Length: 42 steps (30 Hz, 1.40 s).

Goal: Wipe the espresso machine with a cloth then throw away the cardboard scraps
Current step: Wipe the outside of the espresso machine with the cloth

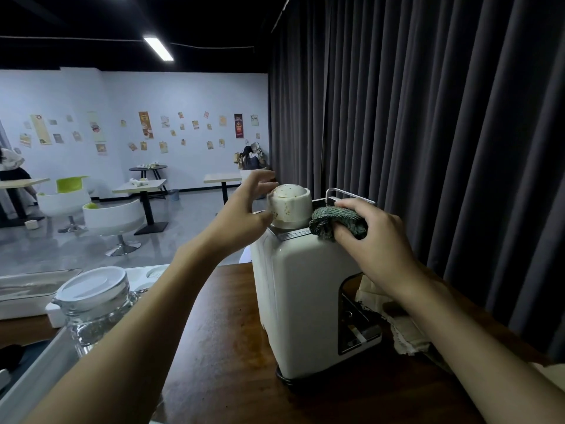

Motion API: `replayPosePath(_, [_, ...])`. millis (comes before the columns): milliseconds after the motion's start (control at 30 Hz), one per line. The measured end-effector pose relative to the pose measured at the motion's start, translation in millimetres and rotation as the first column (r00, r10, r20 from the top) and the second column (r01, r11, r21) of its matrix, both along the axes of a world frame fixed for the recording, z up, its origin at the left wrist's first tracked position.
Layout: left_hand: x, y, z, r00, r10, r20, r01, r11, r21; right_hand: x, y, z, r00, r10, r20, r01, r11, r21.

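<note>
Head view, counter station.

- Espresso machine – white, centre of frame, standing on the dark wood counter.
- Right hand: fingers curled tight round a bunched grey-green cloth, pressing it on the machine's top, just beside the wire rail.
- Left hand: fingers spread, reaching round a stained upturned cup on the top at the machine's 11 o'clock. Thumb touches the cup's side; can't tell if the far fingers do.
- Beige pieces at the machine's 4 o'clock, probably the cardboard scraps, untouched.
- Lidded glass jar at 8 o'clock.

Risks, as I judge them: the cup isn't firmly held, so a sweep of the cloth towards 9 o'clock could tip it off the top. The cloth's nap may snag the rail. A hard sideways push could shift the machine.

Writing: a strip label on the top, print too small to read. Far wall posters are illegible too. No brand seen.
</note>
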State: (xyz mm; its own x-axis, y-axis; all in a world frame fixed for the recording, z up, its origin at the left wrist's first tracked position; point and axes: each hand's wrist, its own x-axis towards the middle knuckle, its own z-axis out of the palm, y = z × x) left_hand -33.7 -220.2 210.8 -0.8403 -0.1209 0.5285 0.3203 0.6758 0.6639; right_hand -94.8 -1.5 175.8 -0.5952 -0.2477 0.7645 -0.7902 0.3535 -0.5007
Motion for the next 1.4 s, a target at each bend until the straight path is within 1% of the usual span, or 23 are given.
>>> replayPosePath(167, [2.0,-5.9,1.8,0.995,0.079,-0.063,-0.082,0.995,-0.05,-1.7,-1.0,-1.0,1.0,-0.018,0.011,0.018,1.0,-0.009])
replayPosePath(267, [4.5,-3.9,1.3,0.998,0.055,-0.019,-0.057,0.994,-0.098,-1.9,-1.3,-2.0,0.999,-0.029,0.018,0.029,1.0,-0.01])
replayPosePath(333, [4.4,-1.3,0.5,1.0,0.013,0.025,-0.011,0.997,-0.072,-1.7,-1.1,-2.3,0.999,-0.031,0.019,0.031,0.999,-0.008])
replayPosePath(367, [4.1,-1.0,1.0,1.0,0.009,0.022,-0.008,0.998,-0.058,-1.7,-1.0,-2.2,0.999,-0.03,0.02,0.03,1.0,-0.007])
replayPosePath(500, [3.4,-4.2,6.6,0.998,0.047,-0.045,-0.048,0.998,-0.027,-2.2,-1.5,-2.8,0.999,-0.031,0.02,0.031,0.999,-0.009])
replayPosePath(633, [2.8,-2.7,5.2,0.999,0.002,0.048,-0.001,0.999,-0.037,-3.0,-1.0,-3.2,0.999,-0.029,0.025,0.03,1.0,-0.002])
replayPosePath(667, [2.2,-2.4,4.2,0.999,0.0,0.049,0.001,0.999,-0.033,-3.1,-0.8,-3.3,0.999,-0.03,0.023,0.03,1.0,-0.002])
replayPosePath(800, [1.1,-7.9,5.5,0.998,0.056,-0.036,-0.057,0.998,-0.02,-3.3,-1.3,-3.8,0.999,-0.028,0.024,0.028,1.0,0.0])
replayPosePath(933, [3.7,-6.8,2.2,0.999,0.017,0.036,-0.015,0.999,-0.037,-4.3,-1.9,-4.4,0.999,-0.035,0.025,0.035,0.999,-0.012])
replayPosePath(1067, [7.1,-7.2,1.5,0.998,0.052,-0.031,-0.052,0.999,0.006,-4.6,-2.3,-4.8,0.999,-0.036,0.021,0.037,0.999,-0.009])
replayPosePath(1133, [7.3,-8.1,1.2,0.998,0.059,-0.03,-0.06,0.998,-0.026,-4.4,-2.5,-5.0,0.999,-0.038,0.016,0.038,0.999,-0.006])
replayPosePath(1200, [6.2,-6.6,-0.9,0.999,0.039,0.004,-0.039,0.996,-0.08,-4.6,-2.3,-5.2,0.999,-0.037,0.015,0.037,0.999,0.0])
replayPosePath(1233, [5.9,-4.8,-0.9,0.999,0.03,0.014,-0.029,0.996,-0.082,-4.6,-1.8,-5.3,0.999,-0.036,0.015,0.036,0.999,0.002])
replayPosePath(1333, [4.8,-3.1,3.7,0.998,0.036,-0.043,-0.037,0.999,-0.014,-4.4,-1.6,-5.3,0.999,-0.033,0.014,0.033,0.999,-0.005])
replayPosePath(1400, [5.5,-2.5,7.1,0.999,0.026,-0.043,-0.026,1.0,0.012,-4.0,-1.7,-5.0,0.999,-0.029,0.013,0.029,1.0,-0.002])
